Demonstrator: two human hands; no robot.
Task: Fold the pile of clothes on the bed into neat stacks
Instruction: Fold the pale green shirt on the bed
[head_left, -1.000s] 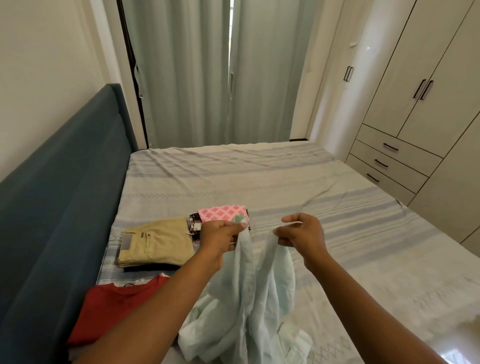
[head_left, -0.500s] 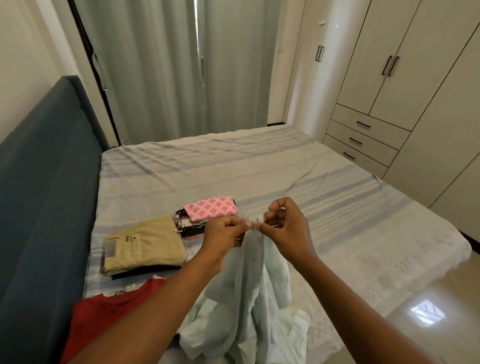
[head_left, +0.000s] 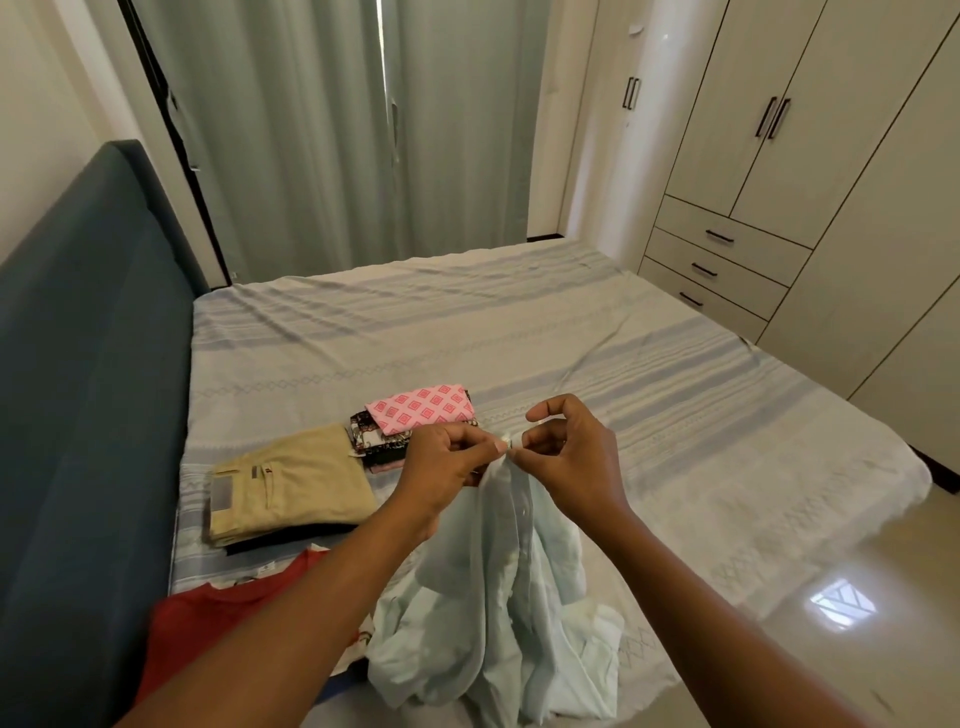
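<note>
Over striped bed (head_left: 519, 332), left hand (head_left: 441, 467) and right hand (head_left: 571, 457) in fingertip pinch on pale shirt (head_left: 498, 597).

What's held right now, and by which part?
The left hand and right hand both pinch the pale blue shirt at its top edge; the rest hangs down.

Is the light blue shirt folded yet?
Not folded: the light blue shirt hangs crumpled, pinched by the left hand and right hand.
</note>
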